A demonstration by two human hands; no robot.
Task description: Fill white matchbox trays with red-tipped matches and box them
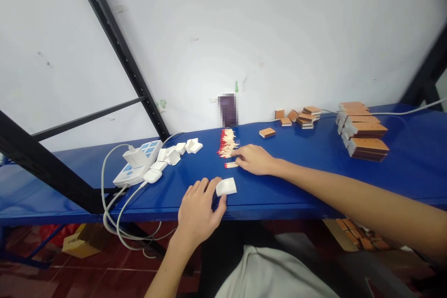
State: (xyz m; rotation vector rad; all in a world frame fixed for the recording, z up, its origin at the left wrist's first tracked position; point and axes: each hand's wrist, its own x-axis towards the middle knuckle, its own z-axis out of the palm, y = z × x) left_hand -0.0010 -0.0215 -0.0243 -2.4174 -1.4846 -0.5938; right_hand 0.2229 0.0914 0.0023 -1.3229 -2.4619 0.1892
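My left hand (200, 212) grips a small white matchbox tray (226, 186) between thumb and fingers near the table's front edge. Just beyond it, my right hand (254, 159) is bent down over the blue tabletop, its index finger at the near end of a row of red-headed matches (227, 140). A few separate matches (230, 165) lie with their pale ends under the right fingers and thumb, heads pointing left. The palm side of the right hand is hidden, so its grip on these matches shows only in part.
Several white trays (171, 154) lie left, beside a power strip (134, 170) with a charger and cables. Brown matchbox covers (307, 116) are scattered at the back right; stacked ones (365, 130) stand farther right. A black shelf post (122, 46) rises at left.
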